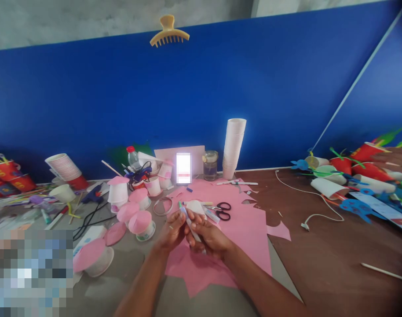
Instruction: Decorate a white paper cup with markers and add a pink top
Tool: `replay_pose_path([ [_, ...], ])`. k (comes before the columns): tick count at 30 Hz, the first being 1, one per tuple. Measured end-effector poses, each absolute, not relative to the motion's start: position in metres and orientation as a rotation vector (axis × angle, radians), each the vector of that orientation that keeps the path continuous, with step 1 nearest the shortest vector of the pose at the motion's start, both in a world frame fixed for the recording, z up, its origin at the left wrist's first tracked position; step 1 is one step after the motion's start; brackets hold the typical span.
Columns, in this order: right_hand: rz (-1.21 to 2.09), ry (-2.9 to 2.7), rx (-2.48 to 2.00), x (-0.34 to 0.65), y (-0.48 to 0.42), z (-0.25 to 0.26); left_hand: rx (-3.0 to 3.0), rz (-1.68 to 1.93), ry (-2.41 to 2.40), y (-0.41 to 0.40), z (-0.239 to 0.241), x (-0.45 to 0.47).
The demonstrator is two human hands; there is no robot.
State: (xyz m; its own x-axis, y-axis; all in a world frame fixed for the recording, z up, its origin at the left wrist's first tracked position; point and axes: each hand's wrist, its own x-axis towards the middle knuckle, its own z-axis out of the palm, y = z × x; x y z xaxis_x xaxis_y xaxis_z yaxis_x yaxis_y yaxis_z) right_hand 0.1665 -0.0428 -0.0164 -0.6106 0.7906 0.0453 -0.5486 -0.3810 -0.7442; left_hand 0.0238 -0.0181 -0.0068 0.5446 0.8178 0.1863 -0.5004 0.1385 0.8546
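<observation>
My left hand (173, 231) and my right hand (212, 237) meet over a large pink paper sheet (250, 242). Between them they hold a slim white pen (191, 224) with a green tip, slanted with that tip up and to the left. My fingers cover part of its body. Just beyond my hands lie a white paper piece (195, 207) and a pair of black-handled scissors (223, 211). A roll of clear tape (162, 205) rests to the left. Pink-topped paper cups (141, 222) stand farther left.
A tall stack of white cups (234, 149) and a glass jar (210, 165) stand against the blue partition (201, 97). A bright phone screen (184, 168) faces me. At right lie a white cable (319, 198), decorated cups (341, 165) and another person's hand (397, 158).
</observation>
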Motion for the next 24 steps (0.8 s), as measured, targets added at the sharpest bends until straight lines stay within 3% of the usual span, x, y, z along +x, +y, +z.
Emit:
replay_pose_path([
  [7, 1.499, -1.184, -0.764, 0.152, -0.046, -0.010, 1.016, 1.106, 0.455, -0.015, -0.008, 0.027],
  [9, 1.579, -1.137, -0.752, 0.153, -0.047, -0.008, 0.978, 1.135, 0.490, -0.017, -0.007, 0.028],
  [13, 2.129, -0.986, -0.401, 0.162, -0.044, -0.007, 0.922, 1.175, 0.516, -0.023, -0.002, 0.032],
  [15, 2.230, -0.958, -0.315, 0.162, -0.043, -0.008, 0.907, 1.190, 0.515, -0.023, 0.000, 0.033],
  [21, 1.717, -1.040, -0.777, 0.144, -0.040, -0.005, 0.781, 1.205, 0.510, -0.018, -0.002, 0.037],
  [24, 1.880, -0.987, -0.724, 0.146, -0.041, -0.004, 0.716, 1.197, 0.488, -0.015, -0.003, 0.038],
])
